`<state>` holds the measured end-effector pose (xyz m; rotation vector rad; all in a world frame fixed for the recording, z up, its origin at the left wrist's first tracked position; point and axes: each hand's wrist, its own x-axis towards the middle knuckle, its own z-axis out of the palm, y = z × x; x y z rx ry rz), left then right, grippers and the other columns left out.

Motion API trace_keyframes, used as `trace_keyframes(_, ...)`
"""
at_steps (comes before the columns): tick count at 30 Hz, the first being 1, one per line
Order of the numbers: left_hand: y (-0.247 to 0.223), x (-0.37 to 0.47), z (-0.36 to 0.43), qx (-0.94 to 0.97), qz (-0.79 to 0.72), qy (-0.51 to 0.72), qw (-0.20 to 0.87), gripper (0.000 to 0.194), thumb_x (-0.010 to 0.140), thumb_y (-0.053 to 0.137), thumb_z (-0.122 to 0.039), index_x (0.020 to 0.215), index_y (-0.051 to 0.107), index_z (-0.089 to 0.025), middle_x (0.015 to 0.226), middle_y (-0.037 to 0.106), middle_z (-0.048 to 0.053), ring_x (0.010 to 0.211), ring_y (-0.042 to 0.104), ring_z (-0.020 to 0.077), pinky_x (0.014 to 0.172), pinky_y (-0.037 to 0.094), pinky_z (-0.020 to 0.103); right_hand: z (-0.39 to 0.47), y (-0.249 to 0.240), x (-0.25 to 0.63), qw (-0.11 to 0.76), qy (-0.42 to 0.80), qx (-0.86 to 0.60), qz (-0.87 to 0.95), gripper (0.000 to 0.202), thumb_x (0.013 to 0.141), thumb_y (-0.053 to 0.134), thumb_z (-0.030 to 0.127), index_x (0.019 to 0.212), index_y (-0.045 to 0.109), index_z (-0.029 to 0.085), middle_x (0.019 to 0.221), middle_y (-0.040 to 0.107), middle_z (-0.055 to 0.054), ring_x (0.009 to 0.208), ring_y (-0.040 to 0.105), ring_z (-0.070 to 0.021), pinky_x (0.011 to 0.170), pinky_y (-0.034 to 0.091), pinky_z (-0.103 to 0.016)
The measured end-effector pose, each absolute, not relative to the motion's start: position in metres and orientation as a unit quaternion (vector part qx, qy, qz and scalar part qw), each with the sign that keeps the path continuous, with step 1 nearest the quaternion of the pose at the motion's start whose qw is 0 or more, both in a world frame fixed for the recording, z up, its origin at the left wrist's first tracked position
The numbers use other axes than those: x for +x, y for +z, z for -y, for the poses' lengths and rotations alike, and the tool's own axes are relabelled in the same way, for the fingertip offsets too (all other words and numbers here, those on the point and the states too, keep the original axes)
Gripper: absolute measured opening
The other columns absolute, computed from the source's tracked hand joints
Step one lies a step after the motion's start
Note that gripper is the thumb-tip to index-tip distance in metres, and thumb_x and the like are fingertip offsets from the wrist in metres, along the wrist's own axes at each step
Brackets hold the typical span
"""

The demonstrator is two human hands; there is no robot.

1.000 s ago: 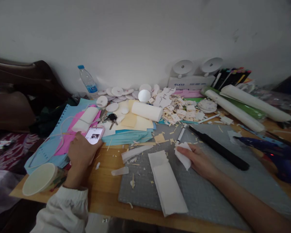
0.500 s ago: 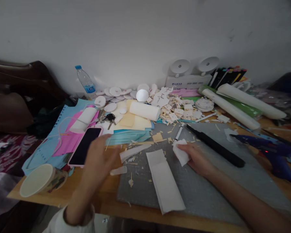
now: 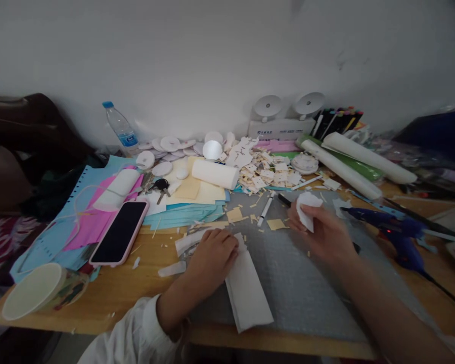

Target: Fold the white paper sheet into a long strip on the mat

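On the cluttered wooden desk [image 3: 129, 288], your left hand [image 3: 212, 255] presses fingers-together on the white foam strip [image 3: 248, 296], pinning it to the grey cutting mat [image 3: 307, 288]; your right hand [image 3: 324, 230] pinches a small white scrap [image 3: 307, 210] raised above it. The phone [image 3: 119, 232] lies face-up beyond.

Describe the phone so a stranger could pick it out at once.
Start at the wooden table, left of the grey cutting mat. The phone lies flat on the coloured paper sheets, screen dark. Its pink case sets it apart.
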<state>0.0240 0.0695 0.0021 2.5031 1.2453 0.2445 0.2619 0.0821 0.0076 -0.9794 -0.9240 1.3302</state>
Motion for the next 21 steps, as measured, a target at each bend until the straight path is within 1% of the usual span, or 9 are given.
trace_keyframes(3, -0.002, 0.027, -0.071, 0.866, -0.448, 0.111, 0.191, 0.039, 0.08, 0.061, -0.024, 0.118, 0.055, -0.017, 0.123, 0.056, 0.011, 0.115, 0.048, 0.0286, 0.099, 0.04, 0.044, -0.082, 0.016, 0.27, 0.623, 0.609, -0.358, 0.336, 0.024, 0.071, 0.063, 0.024, 0.057, 0.045, 0.02, 0.055, 0.032, 0.004, 0.048, 0.025, -0.0083, 0.042, 0.025, -0.022)
trace_keyframes(4, -0.004, 0.028, -0.071, 0.863, -0.448, 0.119, 0.202, 0.043, 0.078, 0.063, -0.023, 0.12, 0.054, -0.017, 0.124, 0.056, 0.011, 0.115, 0.048, 0.0295, 0.099, 0.039, 0.045, -0.082, 0.018, 0.273, 0.632, 0.619, -0.339, 0.32, 0.024, 0.071, 0.063, 0.022, 0.057, 0.045, 0.019, 0.055, 0.03, 0.005, 0.048, 0.024, -0.0081, 0.042, 0.026, -0.021)
trace_keyframes(7, -0.005, 0.032, -0.074, 0.853, -0.441, 0.141, 0.241, 0.033, 0.079, 0.057, -0.015, 0.111, 0.06, -0.019, 0.107, 0.064, 0.009, 0.105, 0.055, 0.028, 0.092, 0.043, 0.043, -0.081, 0.021, 0.281, 0.654, 0.628, -0.305, 0.293, 0.025, 0.072, 0.064, 0.019, 0.058, 0.044, 0.019, 0.058, 0.022, 0.006, 0.049, 0.02, -0.0078, 0.042, 0.028, -0.018)
trace_keyframes(10, 0.0, 0.031, -0.077, 0.834, -0.434, 0.178, 0.29, 0.022, 0.081, 0.052, -0.014, 0.097, 0.064, -0.021, 0.091, 0.068, 0.006, 0.088, 0.061, 0.0229, 0.08, 0.048, 0.036, -0.079, 0.023, 0.288, 0.675, 0.612, -0.291, 0.293, 0.026, 0.074, 0.064, 0.019, 0.058, 0.043, 0.019, 0.06, 0.018, 0.006, 0.049, 0.017, -0.0084, 0.04, 0.029, -0.016)
trace_keyframes(13, 0.012, 0.016, -0.086, 0.796, -0.448, 0.239, 0.33, 0.011, 0.082, 0.055, -0.022, 0.088, 0.064, -0.021, 0.081, 0.067, 0.003, 0.072, 0.062, 0.0181, 0.064, 0.049, 0.029, -0.078, 0.025, 0.295, 0.698, 0.576, -0.281, 0.32, 0.023, 0.077, 0.062, 0.023, 0.061, 0.046, 0.021, 0.06, 0.018, 0.006, 0.047, 0.015, -0.0095, 0.038, 0.028, -0.017)
trace_keyframes(16, 0.027, -0.013, -0.105, 0.733, -0.497, 0.319, 0.335, 0.017, 0.083, 0.055, -0.033, 0.089, 0.062, -0.02, 0.081, 0.065, 0.002, 0.063, 0.058, 0.0148, 0.052, 0.044, 0.025, -0.078, 0.027, 0.299, 0.716, 0.553, -0.271, 0.328, 0.012, 0.08, 0.061, 0.026, 0.071, 0.054, 0.023, 0.057, 0.018, 0.007, 0.046, 0.015, -0.0102, 0.036, 0.027, -0.017)
trace_keyframes(17, 0.031, -0.024, -0.113, 0.697, -0.521, 0.363, 0.332, 0.019, 0.082, 0.056, -0.035, 0.092, 0.061, -0.02, 0.084, 0.064, 0.002, 0.062, 0.057, 0.0132, 0.051, 0.042, 0.023, -0.079, 0.027, 0.299, 0.717, 0.552, -0.272, 0.327, 0.011, 0.08, 0.061, 0.026, 0.072, 0.055, 0.024, 0.056, 0.018, 0.007, 0.045, 0.015, -0.0102, 0.035, 0.027, -0.017)
trace_keyframes(19, 0.038, -0.046, -0.13, 0.525, -0.549, 0.531, 0.376, 0.025, 0.066, 0.071, -0.031, 0.086, 0.062, -0.018, 0.078, 0.061, 0.0, 0.06, 0.055, 0.0113, 0.051, 0.042, 0.021, -0.08, 0.027, 0.296, 0.702, 0.563, -0.286, 0.329, 0.015, 0.081, 0.062, 0.027, 0.069, 0.053, 0.024, 0.054, 0.018, 0.007, 0.044, 0.015, -0.0097, 0.035, 0.026, -0.017)
trace_keyframes(21, 0.04, -0.063, -0.145, 0.474, -0.55, 0.582, 0.367, 0.026, 0.064, 0.069, -0.031, 0.083, 0.057, -0.018, 0.075, 0.058, -0.002, 0.064, 0.058, 0.0112, 0.06, 0.048, 0.023, -0.081, 0.022, 0.29, 0.66, 0.576, -0.328, 0.353, 0.026, 0.079, 0.063, 0.034, 0.062, 0.048, 0.022, 0.051, 0.022, 0.008, 0.043, 0.017, -0.0084, 0.036, 0.024, -0.018)
